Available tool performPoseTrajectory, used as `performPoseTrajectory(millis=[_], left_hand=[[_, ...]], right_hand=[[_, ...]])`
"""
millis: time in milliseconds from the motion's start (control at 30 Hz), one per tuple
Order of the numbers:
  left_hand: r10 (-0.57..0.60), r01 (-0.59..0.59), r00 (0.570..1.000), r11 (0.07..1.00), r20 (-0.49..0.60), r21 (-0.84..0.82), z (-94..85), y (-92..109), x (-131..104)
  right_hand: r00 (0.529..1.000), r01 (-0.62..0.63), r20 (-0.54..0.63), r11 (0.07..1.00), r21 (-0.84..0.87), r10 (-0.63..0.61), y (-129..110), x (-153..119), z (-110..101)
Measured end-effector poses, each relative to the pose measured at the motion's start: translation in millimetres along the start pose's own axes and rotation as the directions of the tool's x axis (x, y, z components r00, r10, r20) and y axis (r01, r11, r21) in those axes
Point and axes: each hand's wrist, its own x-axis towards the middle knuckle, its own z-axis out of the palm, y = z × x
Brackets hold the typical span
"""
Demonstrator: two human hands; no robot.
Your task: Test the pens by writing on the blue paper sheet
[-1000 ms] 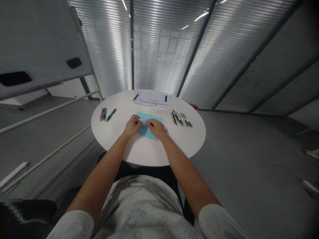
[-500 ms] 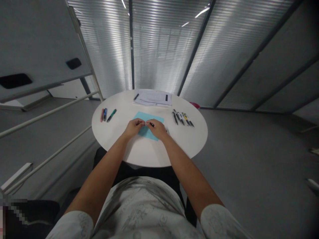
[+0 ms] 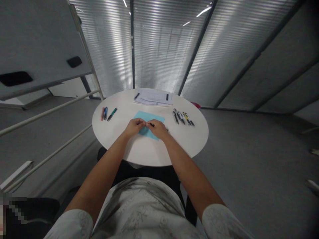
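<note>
Over a light-blue sheet (image 3: 149,116) on the round table, my two hands meet with their fingertips touching or nearly so. My left hand (image 3: 136,127) is closed in a pinch, and whatever it grips is too small and hidden to name. A slim black pen (image 3: 152,125) shows between the fingers of my right hand (image 3: 158,128), which is closed round it. Part of a small dark and light item (image 3: 167,130) peeks out beside my right wrist, mostly hidden.
On the white round table (image 3: 147,154), several pens (image 3: 183,118) lie to the right and a few coloured pens (image 3: 105,113) to the left. Stacked papers (image 3: 153,97) are at the back. A wheeled board frame (image 3: 87,49) stands at left.
Both hands stay together over the blue sheet, with the fingertips a touch closer. The view has shifted very slightly; the other things lie as before.
</note>
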Motion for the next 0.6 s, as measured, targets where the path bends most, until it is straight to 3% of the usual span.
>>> performPoseTrajectory(millis=[233,600], left_hand=[[-0.023,0.022,1.000,0.998,-0.010,-0.065,0.6,0.0,0.2],[-0.020,0.021,1.000,1.000,-0.013,0.013,-1.3,-2.7,1.2]], right_hand=[[0.999,0.029,-0.016,0.999,0.022,-0.029,1.6,0.1,3.1],[0.996,0.046,-0.072,0.999,0.004,-0.046,5.2,2.3,6.1]])
